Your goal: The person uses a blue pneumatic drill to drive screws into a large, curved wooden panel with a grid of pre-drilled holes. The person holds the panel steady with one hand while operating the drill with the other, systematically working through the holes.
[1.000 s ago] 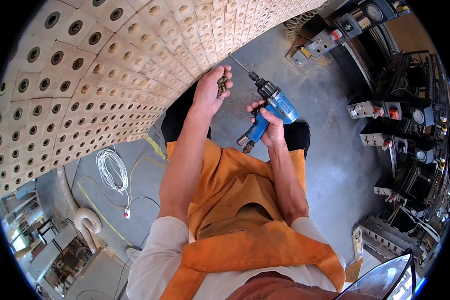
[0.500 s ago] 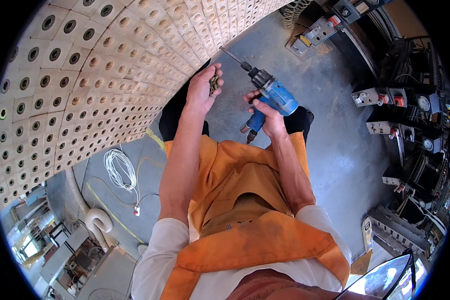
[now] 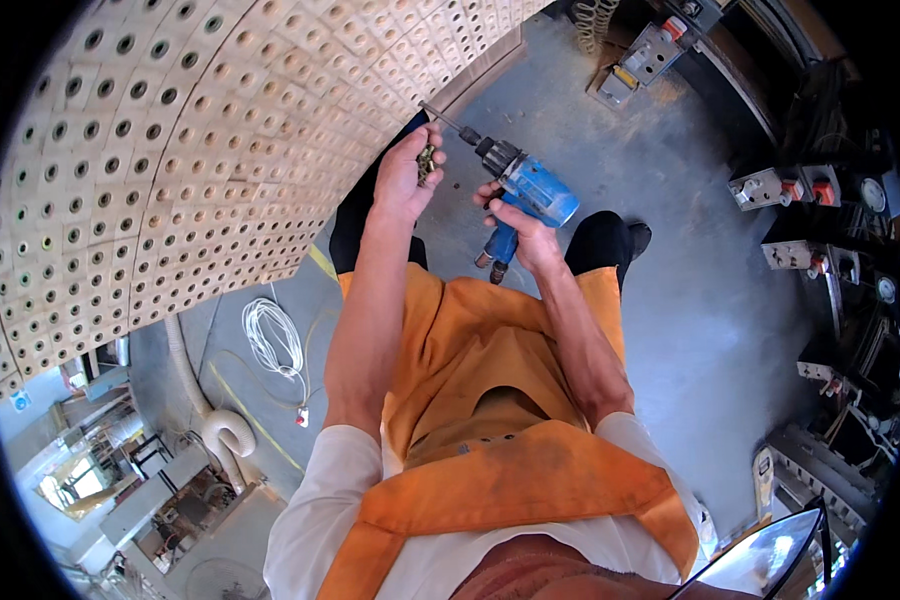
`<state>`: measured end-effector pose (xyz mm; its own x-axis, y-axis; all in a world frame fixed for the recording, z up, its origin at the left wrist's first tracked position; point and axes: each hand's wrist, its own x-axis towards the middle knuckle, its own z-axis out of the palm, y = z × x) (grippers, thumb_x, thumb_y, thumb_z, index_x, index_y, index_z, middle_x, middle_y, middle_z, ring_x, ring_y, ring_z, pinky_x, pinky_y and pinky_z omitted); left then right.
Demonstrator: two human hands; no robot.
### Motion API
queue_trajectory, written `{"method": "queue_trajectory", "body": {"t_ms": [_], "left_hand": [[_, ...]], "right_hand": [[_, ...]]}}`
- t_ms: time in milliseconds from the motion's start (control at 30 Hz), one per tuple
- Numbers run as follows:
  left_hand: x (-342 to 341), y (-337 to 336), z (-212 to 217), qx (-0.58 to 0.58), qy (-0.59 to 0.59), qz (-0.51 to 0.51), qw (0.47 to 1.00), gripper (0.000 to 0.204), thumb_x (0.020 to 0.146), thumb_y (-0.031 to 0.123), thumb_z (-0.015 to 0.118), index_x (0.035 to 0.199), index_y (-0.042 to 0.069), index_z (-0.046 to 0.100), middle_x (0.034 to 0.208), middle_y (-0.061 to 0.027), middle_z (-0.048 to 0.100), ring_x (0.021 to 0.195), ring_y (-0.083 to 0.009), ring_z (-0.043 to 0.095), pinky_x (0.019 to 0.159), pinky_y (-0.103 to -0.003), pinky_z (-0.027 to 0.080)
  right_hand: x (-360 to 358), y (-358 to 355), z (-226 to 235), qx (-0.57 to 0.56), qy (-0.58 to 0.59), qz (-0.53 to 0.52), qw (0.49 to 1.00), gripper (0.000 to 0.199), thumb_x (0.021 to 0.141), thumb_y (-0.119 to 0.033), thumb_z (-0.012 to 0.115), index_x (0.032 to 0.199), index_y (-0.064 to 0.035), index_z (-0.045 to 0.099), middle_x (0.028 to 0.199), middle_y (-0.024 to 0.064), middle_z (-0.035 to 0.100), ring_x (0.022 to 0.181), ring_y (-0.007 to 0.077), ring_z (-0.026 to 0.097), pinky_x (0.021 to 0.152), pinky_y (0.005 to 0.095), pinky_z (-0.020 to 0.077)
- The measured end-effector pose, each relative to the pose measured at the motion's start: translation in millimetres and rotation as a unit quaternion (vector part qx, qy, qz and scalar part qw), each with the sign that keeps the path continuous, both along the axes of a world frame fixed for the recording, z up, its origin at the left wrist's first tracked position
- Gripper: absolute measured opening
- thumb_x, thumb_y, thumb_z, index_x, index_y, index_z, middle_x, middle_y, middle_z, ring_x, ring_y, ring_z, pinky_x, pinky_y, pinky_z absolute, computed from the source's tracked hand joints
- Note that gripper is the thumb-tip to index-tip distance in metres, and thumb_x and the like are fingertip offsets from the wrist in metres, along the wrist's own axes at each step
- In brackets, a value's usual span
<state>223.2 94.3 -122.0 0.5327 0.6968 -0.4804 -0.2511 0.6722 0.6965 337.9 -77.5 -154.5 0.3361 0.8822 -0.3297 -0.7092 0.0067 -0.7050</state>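
Step in hand: fastener pick-up. Left hand (image 3: 402, 180) cups small screws (image 3: 427, 160), fingers curled; right hand (image 3: 526, 232) grips blue drill (image 3: 526, 185). Next move calls for seating 1 screw on the bit.

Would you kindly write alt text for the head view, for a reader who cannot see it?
Seen from above, a person in an orange apron grips a blue power drill in the right hand and a few small dark screws in the left hand, beside a curved wooden panel of holed blocks. A coiled white cable lies on the grey floor.
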Motion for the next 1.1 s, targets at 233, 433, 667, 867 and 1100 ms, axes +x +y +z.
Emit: {"method": "queue_trajectory", "body": {"t_ms": [233,433,667,867,1100], "left_hand": [[13.9,8.9,7.7,0.040,0.044,-0.056,0.997,0.022,0.098,0.024,0.052,0.105,0.004,0.059,0.080,-0.0005,0.055,0.064,-0.0102,0.052,0.045,-0.020,0.037],[28.0,1.4,18.2,0.085,0.115,-0.143,0.979,0.025,0.098,0.027,0.054,0.105,0.004,0.060,0.080,0.0009,0.055,0.063,-0.0083,0.052,0.048,-0.019,0.037],[33.2,17.3,8.9,0.059,0.003,-0.110,0.992,0.027,0.098,0.028,0.052,0.114,0.006,0.055,0.082,0.0004,0.055,0.067,-0.0111,0.052,0.047,-0.022,0.039],[39.6,17.8,7.2,0.040,-0.066,-0.041,0.996,0.030,0.098,0.027,0.052,0.121,0.009,0.053,0.084,0.0007,0.054,0.067,-0.0113,0.051,0.048,-0.023,0.040],[29.3,8.6,7.7,-0.057,-0.096,-0.050,0.993,0.028,0.098,0.023,0.051,0.117,0.003,0.052,0.091,-0.0063,0.056,0.068,-0.0137,0.052,0.047,-0.023,0.040]], "right_hand": [[27.4,-42.5,-4.8,-0.015,-0.007,0.031,0.999,0.030,0.082,-0.011,0.070,0.110,-0.0049,0.061,0.104,0.0084,0.066,0.100,0.0210,0.064,0.073,0.0297,0.0494],[52.3,-54.9,-15.2,0.015,0.074,0.037,0.996,0.027,0.080,-0.010,0.070,0.105,-0.0055,0.060,0.100,0.0089,0.066,0.099,0.0209,0.064,0.067,0.0280,0.0503],[25.0,-35.9,2.2,-0.020,-0.035,0.014,0.999,0.032,0.085,-0.011,0.069,0.115,-0.0056,0.062,0.107,0.0067,0.067,0.098,0.0164,0.062,0.078,0.0305,0.0487],[19.8,-0.4,6.8,0.005,0.074,0.003,0.997,0.024,0.085,-0.013,0.068,0.108,-0.0079,0.062,0.103,0.0036,0.067,0.102,0.0189,0.064,0.078,0.0334,0.0482],[19.9,-1.4,14.1,-0.017,0.002,-0.005,1.000,0.020,0.084,-0.010,0.067,0.103,-0.0055,0.066,0.098,0.0040,0.068,0.090,0.0144,0.063,0.075,0.0302,0.0498]]}}
